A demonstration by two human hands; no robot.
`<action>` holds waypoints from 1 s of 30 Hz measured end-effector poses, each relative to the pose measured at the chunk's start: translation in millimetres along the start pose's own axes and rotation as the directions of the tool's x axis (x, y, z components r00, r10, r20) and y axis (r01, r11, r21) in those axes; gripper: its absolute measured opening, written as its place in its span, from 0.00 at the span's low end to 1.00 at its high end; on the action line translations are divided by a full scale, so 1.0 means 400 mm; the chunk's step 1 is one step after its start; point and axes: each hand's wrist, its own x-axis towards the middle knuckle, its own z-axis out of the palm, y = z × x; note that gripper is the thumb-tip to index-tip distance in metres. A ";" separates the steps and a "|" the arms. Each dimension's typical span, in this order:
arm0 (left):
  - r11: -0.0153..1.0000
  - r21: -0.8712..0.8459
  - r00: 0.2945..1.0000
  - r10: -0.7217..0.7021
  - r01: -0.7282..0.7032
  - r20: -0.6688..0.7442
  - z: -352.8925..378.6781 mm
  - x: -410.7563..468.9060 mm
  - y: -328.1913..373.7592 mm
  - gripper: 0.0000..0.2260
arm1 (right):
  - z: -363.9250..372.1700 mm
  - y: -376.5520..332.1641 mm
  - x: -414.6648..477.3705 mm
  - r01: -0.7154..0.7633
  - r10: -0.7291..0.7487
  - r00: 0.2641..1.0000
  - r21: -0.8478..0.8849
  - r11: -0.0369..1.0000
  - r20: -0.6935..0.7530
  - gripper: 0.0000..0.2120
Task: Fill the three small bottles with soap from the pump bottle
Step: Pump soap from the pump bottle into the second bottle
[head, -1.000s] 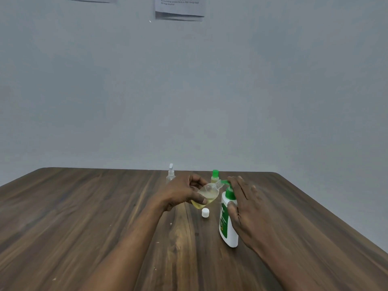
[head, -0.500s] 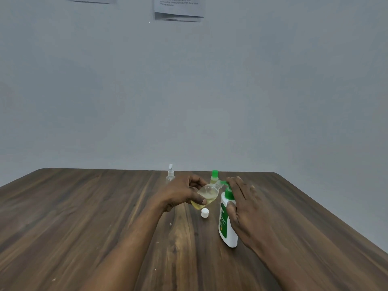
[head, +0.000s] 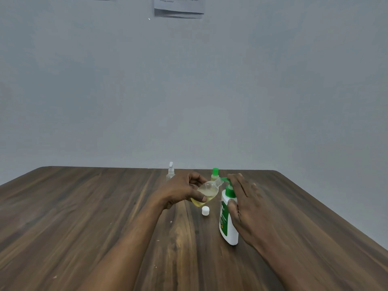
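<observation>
Centrally, the left hand (head: 182, 192) grips the small clear bottle (head: 206, 191), fingers curled round its body. The bottle is tilted, with its open neck at the green spout and yellow soap pooled in its lower part. The right hand (head: 245, 204) clasps the pump bottle (head: 227, 223), fingers laid over the pump head (head: 228, 186) and thumb against the shoulder. A white cap (head: 205, 211) lies on the table (head: 84, 217) just below the held bottle. Farther back stand a green-capped bottle (head: 214, 175) and a spray-topped bottle (head: 170, 172).

Step in hand: pumping soap into one of the three small bottles, apparently about half full. The next move calls for further presses with the neck kept at the spout, then recapping.

Against the earlier frames both hands hold the same pose, and no change in soap level can be made out.
</observation>
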 end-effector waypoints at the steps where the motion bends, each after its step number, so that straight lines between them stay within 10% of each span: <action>1: 1.000 0.005 1.000 0.002 -0.002 -0.002 0.000 0.000 0.000 0.19 | 0.001 0.000 0.001 0.001 -0.001 1.000 0.001 1.000 0.004 0.26; 30: 1.000 0.016 1.000 0.009 -0.009 0.005 0.002 0.002 -0.003 0.18 | 0.016 0.013 -0.001 -0.007 0.008 1.000 0.028 1.000 -0.026 0.29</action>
